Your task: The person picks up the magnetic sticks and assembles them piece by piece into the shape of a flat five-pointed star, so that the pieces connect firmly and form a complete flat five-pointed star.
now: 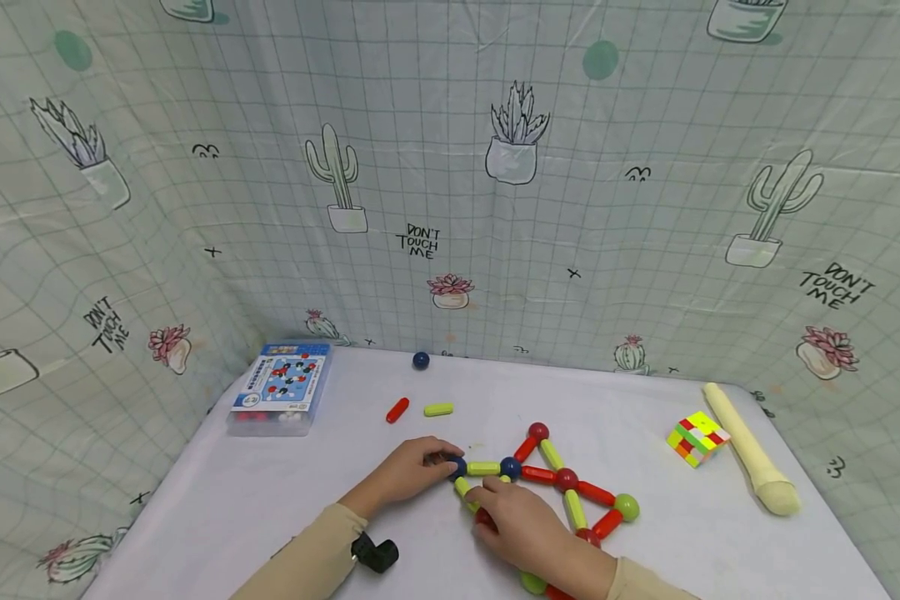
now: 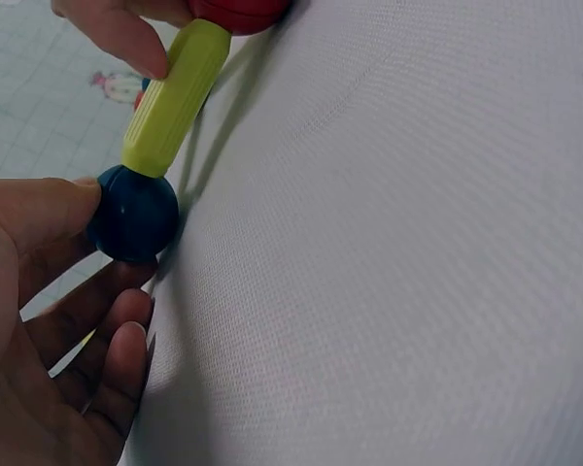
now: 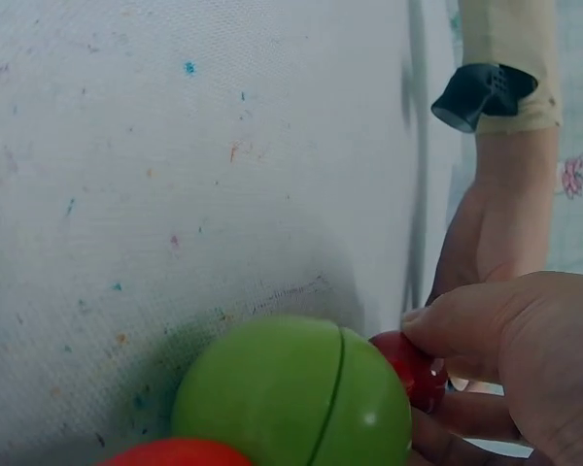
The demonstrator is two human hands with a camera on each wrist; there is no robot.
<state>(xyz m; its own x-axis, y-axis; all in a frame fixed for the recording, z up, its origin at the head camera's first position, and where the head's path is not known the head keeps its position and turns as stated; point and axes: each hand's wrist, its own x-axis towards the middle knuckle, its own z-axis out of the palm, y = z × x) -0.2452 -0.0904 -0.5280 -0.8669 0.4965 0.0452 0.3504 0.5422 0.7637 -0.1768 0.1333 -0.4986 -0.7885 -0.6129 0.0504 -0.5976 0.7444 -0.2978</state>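
Hands at work on rod-and-ball lattice [image 1: 562, 479], mid-table.
Left hand [image 1: 408, 471] pinching dark blue ball [image 2: 133, 213] at lattice's left end; right hand [image 1: 521, 521] gripping red ball [image 3: 413, 369] beside green ball [image 3: 293, 398]. Likely risk: sideways tug snapping joints apart. Loose nearby: two rods, one ball, one cube.

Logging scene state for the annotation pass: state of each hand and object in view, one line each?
left hand: pinches blue ball
right hand: fingers on red ball
rod-and-ball frame: joined, flat on table
toy box: closed
cube: scrambled
loose red rod, yellow-green rod: unattached
recorder: lying flat
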